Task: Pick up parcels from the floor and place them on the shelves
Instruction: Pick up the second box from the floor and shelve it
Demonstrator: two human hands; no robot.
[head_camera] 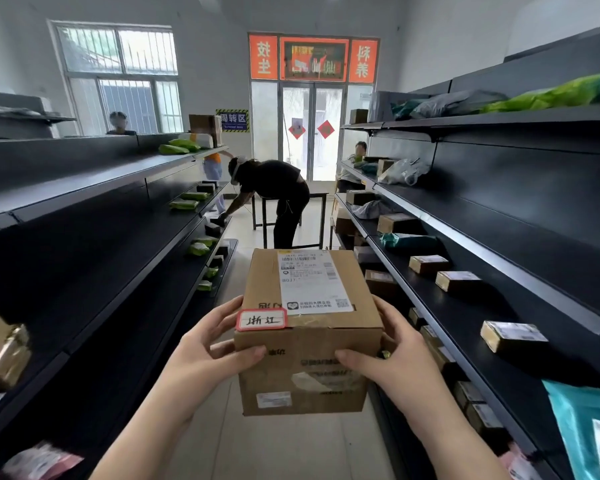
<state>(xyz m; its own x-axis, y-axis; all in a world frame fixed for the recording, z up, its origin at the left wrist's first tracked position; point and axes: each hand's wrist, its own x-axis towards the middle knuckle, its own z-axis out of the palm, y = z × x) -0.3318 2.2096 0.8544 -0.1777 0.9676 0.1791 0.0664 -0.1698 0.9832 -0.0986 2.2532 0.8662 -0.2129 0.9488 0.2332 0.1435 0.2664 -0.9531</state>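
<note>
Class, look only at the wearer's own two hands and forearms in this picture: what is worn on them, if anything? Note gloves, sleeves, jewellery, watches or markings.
Both the left hand and the right hand are bare: no gloves, and no rings on the fingers that show. The forearms are uncovered down to the bottom edge of the picture, with no sleeve, watch, bracelet or marking in view.

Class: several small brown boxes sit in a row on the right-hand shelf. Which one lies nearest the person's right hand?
The small box closest to the camera, level with the right hand. The other two boxes lie further down the aisle.
</note>
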